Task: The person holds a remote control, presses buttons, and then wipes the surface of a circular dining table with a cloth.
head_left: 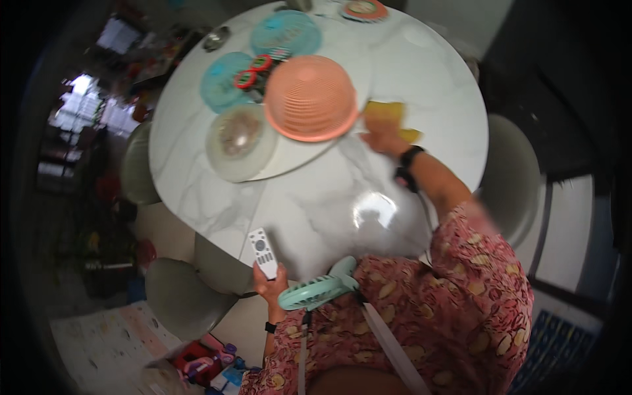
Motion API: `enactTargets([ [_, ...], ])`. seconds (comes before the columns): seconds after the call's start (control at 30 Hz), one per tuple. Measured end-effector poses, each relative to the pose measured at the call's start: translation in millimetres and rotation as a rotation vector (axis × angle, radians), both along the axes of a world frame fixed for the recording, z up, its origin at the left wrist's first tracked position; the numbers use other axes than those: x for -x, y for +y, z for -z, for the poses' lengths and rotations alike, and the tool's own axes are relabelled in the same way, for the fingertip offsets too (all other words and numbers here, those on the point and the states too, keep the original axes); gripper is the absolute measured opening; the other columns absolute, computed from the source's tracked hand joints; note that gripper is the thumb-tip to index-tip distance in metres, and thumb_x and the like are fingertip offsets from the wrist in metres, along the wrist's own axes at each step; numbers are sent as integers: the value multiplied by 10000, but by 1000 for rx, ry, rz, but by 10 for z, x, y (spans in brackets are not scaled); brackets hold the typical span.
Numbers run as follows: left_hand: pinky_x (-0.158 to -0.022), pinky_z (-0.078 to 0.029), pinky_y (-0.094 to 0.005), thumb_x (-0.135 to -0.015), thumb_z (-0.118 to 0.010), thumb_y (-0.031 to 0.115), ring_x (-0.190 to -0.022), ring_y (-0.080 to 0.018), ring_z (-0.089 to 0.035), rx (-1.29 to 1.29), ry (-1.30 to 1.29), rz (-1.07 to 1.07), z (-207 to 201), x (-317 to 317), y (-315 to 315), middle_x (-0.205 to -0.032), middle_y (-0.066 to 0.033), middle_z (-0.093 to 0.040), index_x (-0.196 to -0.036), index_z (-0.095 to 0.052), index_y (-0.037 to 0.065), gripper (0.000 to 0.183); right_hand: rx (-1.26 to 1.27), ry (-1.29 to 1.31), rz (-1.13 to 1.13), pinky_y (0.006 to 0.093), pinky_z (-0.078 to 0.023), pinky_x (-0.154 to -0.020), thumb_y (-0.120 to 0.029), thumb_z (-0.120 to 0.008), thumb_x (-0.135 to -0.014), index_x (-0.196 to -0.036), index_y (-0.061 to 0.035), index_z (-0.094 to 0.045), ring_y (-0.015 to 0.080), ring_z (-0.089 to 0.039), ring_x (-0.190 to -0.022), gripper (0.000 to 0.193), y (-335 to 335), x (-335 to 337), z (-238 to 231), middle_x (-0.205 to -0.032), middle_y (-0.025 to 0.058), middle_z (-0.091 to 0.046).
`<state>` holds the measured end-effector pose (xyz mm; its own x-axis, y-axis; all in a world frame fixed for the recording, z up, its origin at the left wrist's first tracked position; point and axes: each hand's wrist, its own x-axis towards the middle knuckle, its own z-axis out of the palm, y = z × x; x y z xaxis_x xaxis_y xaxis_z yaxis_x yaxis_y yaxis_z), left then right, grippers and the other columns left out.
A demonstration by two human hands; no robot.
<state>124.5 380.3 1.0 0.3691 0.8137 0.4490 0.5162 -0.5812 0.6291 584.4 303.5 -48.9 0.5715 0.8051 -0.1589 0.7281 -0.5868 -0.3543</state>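
Under your right hand [384, 135], on the far side of a strip of bare tabletop, lies a yellow cloth [384, 110], flat and irregular in outline, one part spread beyond your fingers and a corner showing to the right. Motion blur softens that hand, so I cannot tell whether your fingers grip the cloth or just press on it.

Your left hand [269, 283] is closed round the lower end of a white remote control [262, 247], held at the near left edge of the table [428, 79]. The remote is slim and elongated, with a round grey pad near the top and grey buttons below it, its buttons facing up to you.

Right beside the cloth, the rim of an upturned salmon-orange mesh basket [309, 95] blocks the way leftward. The basket sits on a white turntable [299, 161]; to its left you have a bowl under a translucent cover [240, 141], and beyond that, red-lidded jars [247, 79] and two translucent blue covers [286, 33]. A small metal bowl [214, 39] stands near the far left edge. A mint-green neck fan [319, 291] hangs at your chest, just right of your left hand.
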Motion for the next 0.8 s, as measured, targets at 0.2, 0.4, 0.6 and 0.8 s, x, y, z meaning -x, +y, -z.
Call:
enactTargets([
  [0.2, -505, -444, -282, -723, -613, 8, -577, -117, -503, 415, -169, 127, -300, -50, -49, -717, -81, -568, -1056, -509, -91, 363, -342, -208, -638, 560, -152, -1045, -423, -557, -809, -1361, -109, -315, 344, -209, -1314, 680, -426, 1468, -16, -1435, 108, -240],
  [0.4, -532, -441, -270, -730, -611, 14, -623, -114, -494, 512, -213, 95, -401, -79, -38, -771, -81, -551, -1080, -501, -94, 382, -355, -200, -819, 529, -154, -1065, -309, -469, -865, -1262, -193, -479, 267, -318, -1276, 414, -1589, 1486, 34, -1337, 45, -416],
  [0.6, -517, -455, -294, -712, -636, 27, -607, -136, -520, 413, -96, 116, -311, 9, 43, -770, -123, -582, -1084, -492, -126, 427, 180, -253, 117, 554, -119, -1049, -402, -321, -915, -1404, -173, -234, 351, -194, -1321, 546, -1472, 147, 62, -1452, 97, -232],
  [0.8, -521, -458, -279, -708, -621, -16, -604, -133, -521, 504, -206, 159, -302, -58, 48, -751, -110, -574, -1084, -487, -131, 415, 142, -56, 247, 516, -58, -1081, -506, -235, -915, -1422, -145, -180, 341, -83, -1363, 625, -330, -172, -49, -1485, 75, -148],
])
